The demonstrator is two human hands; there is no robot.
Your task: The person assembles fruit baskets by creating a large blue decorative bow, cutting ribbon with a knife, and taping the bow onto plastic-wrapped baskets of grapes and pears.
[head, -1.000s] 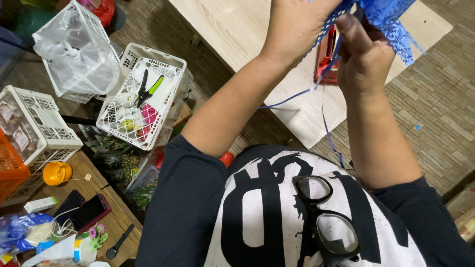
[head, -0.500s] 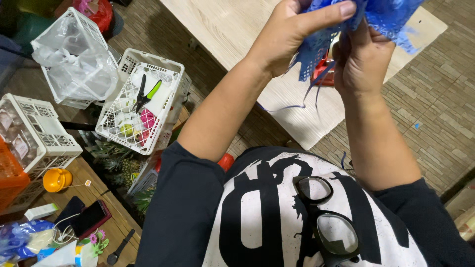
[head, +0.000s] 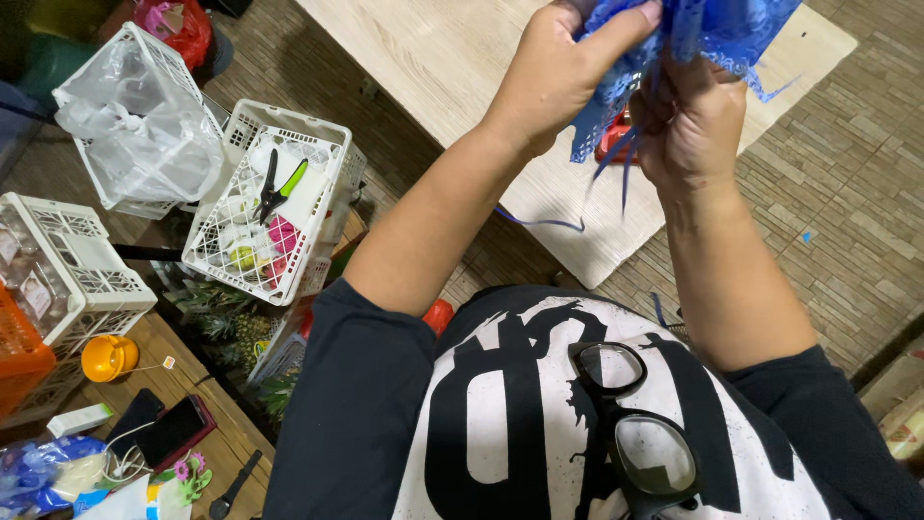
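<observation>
Both my hands are raised over a pale wooden table (head: 433,58) and hold a bunched piece of blue lace fabric (head: 731,29). My left hand (head: 563,72) pinches its left edge with thumb and fingers. My right hand (head: 693,125) is closed around the fabric from below. Thin blue ribbons (head: 539,221) hang down from the bundle, between my forearms. A red object (head: 616,144) lies on the table behind my hands, mostly hidden.
To the left stand white plastic baskets: one (head: 269,217) holds pliers and small items, another (head: 140,125) a clear plastic bag. Lower left are an orange crate (head: 14,356), an orange cup (head: 108,358) and phones (head: 164,429). Black glasses (head: 630,424) hang on my shirt.
The blue fabric has been gathered tighter between both hands, and the view has shifted a little. The red object is now more hidden behind my hands.
</observation>
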